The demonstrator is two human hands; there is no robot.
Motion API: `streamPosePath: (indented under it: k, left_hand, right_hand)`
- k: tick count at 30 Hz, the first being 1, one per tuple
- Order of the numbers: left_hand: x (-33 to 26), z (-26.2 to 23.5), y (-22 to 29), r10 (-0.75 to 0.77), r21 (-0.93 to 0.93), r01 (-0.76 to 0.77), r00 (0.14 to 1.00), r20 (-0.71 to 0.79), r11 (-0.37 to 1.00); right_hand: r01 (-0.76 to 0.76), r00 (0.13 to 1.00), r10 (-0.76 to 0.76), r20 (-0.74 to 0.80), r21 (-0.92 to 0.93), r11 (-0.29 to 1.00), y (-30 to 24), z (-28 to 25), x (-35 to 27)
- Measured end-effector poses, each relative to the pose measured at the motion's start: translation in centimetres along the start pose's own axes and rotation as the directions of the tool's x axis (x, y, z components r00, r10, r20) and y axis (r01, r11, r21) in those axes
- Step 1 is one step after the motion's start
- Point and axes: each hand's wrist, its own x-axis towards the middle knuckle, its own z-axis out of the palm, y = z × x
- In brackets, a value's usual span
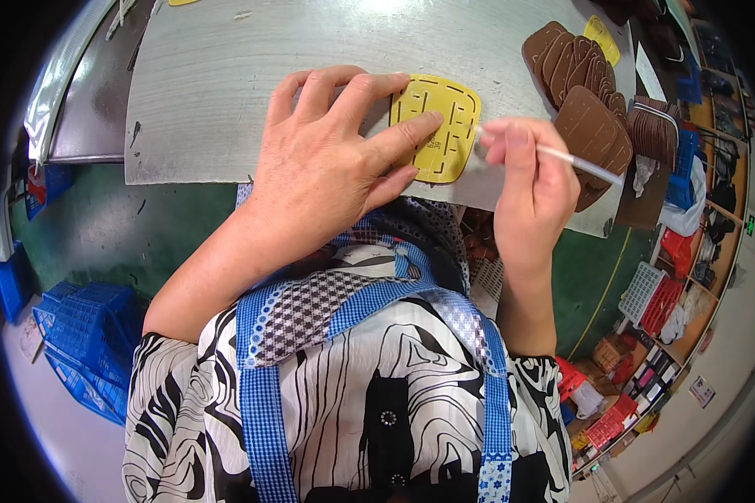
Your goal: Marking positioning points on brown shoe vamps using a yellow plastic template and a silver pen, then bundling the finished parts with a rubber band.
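Note:
A yellow template (432, 155) with rounded corners and rows of short slots lies flat near the front edge of the grey table. My left hand (331, 138) is spread over its left side, fingers apart, the index fingertip pressing on its middle. What lies beneath the template is hidden. Pinched in my right hand (528, 172) is a thin white marking pen (591, 165), its back end pointing right; the tip end is by the template's right edge. Right of that hand, brown slotted pieces (583, 117) lie fanned out in overlapping stacks.
Another yellow template (601, 40) sits behind the brown pieces. A bundle of dark brown strips (654, 134) is at the table's right. Blue crates (88, 344) stand on the floor at left. Shelves with baskets (658, 293) run along the right.

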Motion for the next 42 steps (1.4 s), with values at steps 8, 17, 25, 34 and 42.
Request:
streamPosePath:
  k: [8, 17, 25, 34, 42]
  left_hand:
    - [-0.1, -0.2, 0.0, -0.013, 0.007, 0.013, 1.000, 0.012, 1.000]
    - [3.2, -1.6, -1.2, 0.083, -0.126, -0.073, 0.994, 0.077, 0.989]
    - [5.6, -1.5, -3.3, 0.158, -0.244, -0.129, 0.982, 0.103, 0.961]
    - [2.1, -2.0, -7.1, 0.071, 0.122, -0.077, 0.996, 0.053, 0.989]
    - [-1.2, -0.9, -0.5, 0.073, -0.314, -0.103, 0.992, -0.108, 0.944]
  right_hand:
    - [0.031, 0.999, -0.023, 0.038, -0.217, 0.976, -0.8, 0.1, -0.3]
    - [-0.146, 0.989, 0.141, 0.045, 0.120, 0.982, -0.7, -0.9, -1.0]
    - [-0.083, 0.964, 0.131, -0.233, 0.205, 0.975, 1.3, -0.1, 0.2]
    - [-0.076, 0.831, -0.206, -0.517, -0.472, 0.878, 6.4, -11.4, 0.7]
    - [-0.202, 0.967, 0.237, -0.088, 0.292, 0.935, 1.3, -2.0, 0.3]
